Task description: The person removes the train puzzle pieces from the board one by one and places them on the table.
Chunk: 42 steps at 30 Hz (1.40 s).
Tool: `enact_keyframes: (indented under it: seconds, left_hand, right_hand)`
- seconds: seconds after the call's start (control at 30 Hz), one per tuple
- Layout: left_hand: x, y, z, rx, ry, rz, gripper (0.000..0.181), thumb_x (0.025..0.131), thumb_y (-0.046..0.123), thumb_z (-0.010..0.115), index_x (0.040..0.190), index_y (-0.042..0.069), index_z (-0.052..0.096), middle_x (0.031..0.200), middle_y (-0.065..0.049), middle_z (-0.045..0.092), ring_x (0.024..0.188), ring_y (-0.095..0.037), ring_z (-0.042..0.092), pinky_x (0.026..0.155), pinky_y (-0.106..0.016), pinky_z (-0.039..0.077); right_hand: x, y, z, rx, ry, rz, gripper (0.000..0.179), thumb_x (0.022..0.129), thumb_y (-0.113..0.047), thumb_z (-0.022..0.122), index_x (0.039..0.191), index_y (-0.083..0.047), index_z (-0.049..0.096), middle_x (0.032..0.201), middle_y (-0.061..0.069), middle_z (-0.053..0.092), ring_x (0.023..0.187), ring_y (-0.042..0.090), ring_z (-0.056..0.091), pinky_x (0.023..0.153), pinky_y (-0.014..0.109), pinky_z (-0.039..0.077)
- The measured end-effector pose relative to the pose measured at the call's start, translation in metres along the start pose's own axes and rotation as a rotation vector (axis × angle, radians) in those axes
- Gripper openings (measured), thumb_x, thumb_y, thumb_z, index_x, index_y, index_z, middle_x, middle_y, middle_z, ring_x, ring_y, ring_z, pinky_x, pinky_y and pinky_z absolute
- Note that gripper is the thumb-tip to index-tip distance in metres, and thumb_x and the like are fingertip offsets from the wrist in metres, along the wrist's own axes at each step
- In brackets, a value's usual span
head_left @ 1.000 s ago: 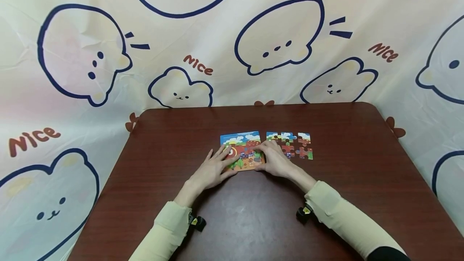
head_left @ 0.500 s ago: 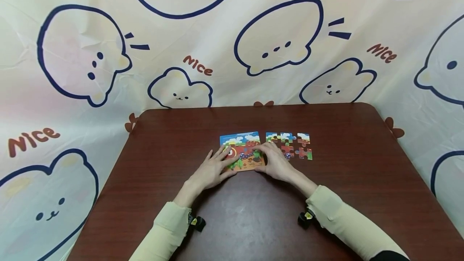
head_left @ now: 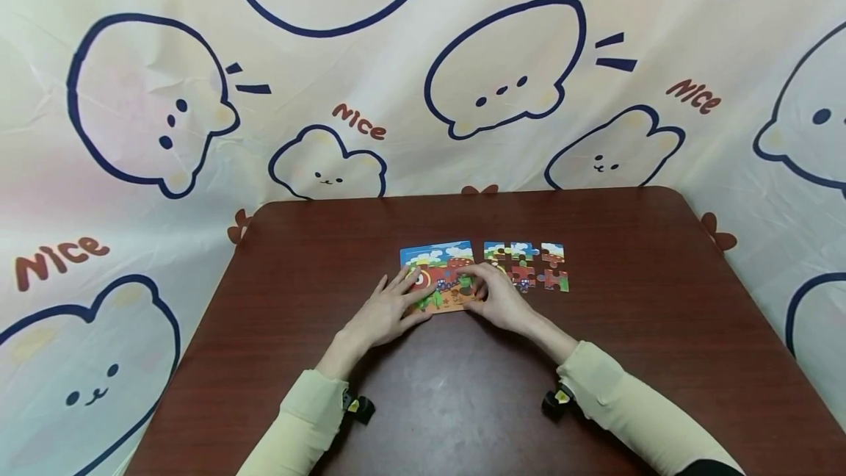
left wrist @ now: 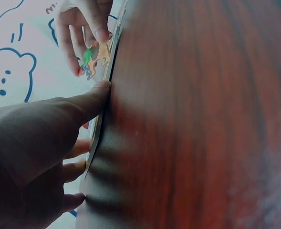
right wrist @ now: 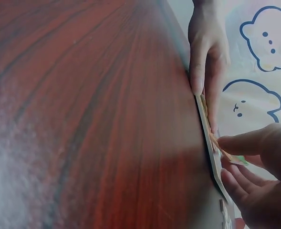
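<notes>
A jigsaw puzzle in a board lies on the table, showing sky, clouds, a red vehicle-like shape and orange ground. My left hand rests on its left part with fingers spread, the thumb at the near edge. At the right side of the board my right hand pinches a puzzle piece, orange and green, between thumb and fingers. The same puzzle piece stands tilted over the board in the right wrist view. Part of the board is hidden under both hands.
Right of the board, several loose puzzle pieces lie in loose rows, some partly behind my right hand. The brown table reaches back to a printed cloth that hangs behind it.
My right fingertips have shifted slightly left over the board's right side. The left hand stays in place on the board.
</notes>
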<state>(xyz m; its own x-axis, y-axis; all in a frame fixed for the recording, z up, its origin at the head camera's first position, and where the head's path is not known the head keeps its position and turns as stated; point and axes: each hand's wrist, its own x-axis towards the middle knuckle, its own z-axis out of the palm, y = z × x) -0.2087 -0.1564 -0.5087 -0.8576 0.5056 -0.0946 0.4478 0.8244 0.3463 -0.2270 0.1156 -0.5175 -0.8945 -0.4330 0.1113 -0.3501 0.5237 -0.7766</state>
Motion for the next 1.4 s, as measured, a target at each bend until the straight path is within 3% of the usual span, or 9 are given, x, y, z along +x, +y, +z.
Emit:
enact_keyframes:
  seconds: [0.2,0.47,0.63,0.77,0.97,1.13,1.27,1.4]
  left_hand:
    - [-0.002,0.002,0.0,-0.015,-0.001,-0.003,0.06,0.111,0.05,0.063,0.166,0.029,0.053,0.181,-0.015,0.033,0.173,-0.039,0.019,0.135,-0.072,0.021]
    - [-0.002,0.002,0.001,-0.016,-0.008,-0.003,0.06,0.111,0.05,0.063,0.166,0.03,0.052,0.181,-0.015,0.033,0.173,-0.039,0.018,0.135,-0.072,0.021]
    - [-0.002,0.001,0.002,-0.019,-0.011,-0.005,0.06,0.111,0.05,0.061,0.167,0.03,0.051,0.182,-0.015,0.031,0.173,-0.039,0.017,0.136,-0.071,0.02]
    - [-0.001,0.0,0.002,-0.015,-0.01,-0.012,0.059,0.111,0.049,0.062,0.167,0.03,0.051,0.182,-0.014,0.03,0.174,-0.038,0.016,0.136,-0.071,0.02]
    - [0.0,-0.002,0.003,-0.011,-0.014,-0.011,0.059,0.112,0.05,0.061,0.167,0.03,0.051,0.182,-0.015,0.03,0.174,-0.038,0.016,0.136,-0.071,0.019]
    - [0.0,-0.002,0.003,-0.011,-0.018,-0.011,0.059,0.112,0.05,0.061,0.167,0.03,0.05,0.182,-0.014,0.029,0.174,-0.038,0.016,0.137,-0.07,0.019]
    - [0.001,-0.001,0.002,-0.017,-0.011,-0.004,0.06,0.112,0.049,0.061,0.167,0.029,0.051,0.182,-0.015,0.029,0.174,-0.038,0.015,0.136,-0.071,0.018]
    - [0.0,-0.001,0.001,-0.019,-0.007,0.001,0.06,0.111,0.049,0.062,0.167,0.029,0.051,0.182,-0.015,0.029,0.174,-0.038,0.015,0.136,-0.071,0.019]
  right_hand:
    - [0.0,0.002,0.003,0.045,-0.001,0.039,0.053,0.098,-0.003,0.081,0.149,-0.006,0.067,0.097,0.009,0.072,0.079,0.009,0.064,0.072,0.024,0.054]
    - [-0.003,0.002,0.0,0.105,0.024,0.071,0.052,0.096,-0.002,0.082,0.147,-0.003,0.069,0.104,0.014,0.078,0.083,0.011,0.071,0.074,0.022,0.059]
    - [-0.009,0.005,-0.004,0.133,0.062,0.07,0.04,0.095,-0.001,0.083,0.134,0.004,0.074,0.114,0.021,0.08,0.087,0.017,0.076,0.076,0.022,0.061]
    - [-0.01,0.008,-0.007,0.146,0.063,0.081,0.034,0.094,-0.001,0.084,0.127,0.004,0.076,0.107,0.019,0.08,0.083,0.014,0.075,0.074,0.021,0.06]
    - [-0.011,0.012,-0.008,0.156,0.022,0.06,0.046,0.096,0.0,0.081,0.141,0.002,0.071,0.094,0.013,0.074,0.078,0.007,0.067,0.072,0.021,0.057]
    - [-0.014,0.013,-0.013,0.17,0.017,0.042,0.045,0.099,-0.001,0.078,0.143,-0.001,0.071,0.09,0.012,0.073,0.074,0.012,0.068,0.068,0.022,0.055]
    - [-0.015,0.015,-0.016,0.199,0.042,0.069,0.043,0.098,-0.001,0.079,0.141,0.002,0.07,0.089,0.015,0.076,0.071,0.018,0.074,0.066,0.023,0.055]
    - [-0.02,0.02,-0.019,0.251,0.067,0.123,0.045,0.099,-0.004,0.08,0.141,0.006,0.067,0.096,0.019,0.081,0.076,0.021,0.08,0.068,0.026,0.061]
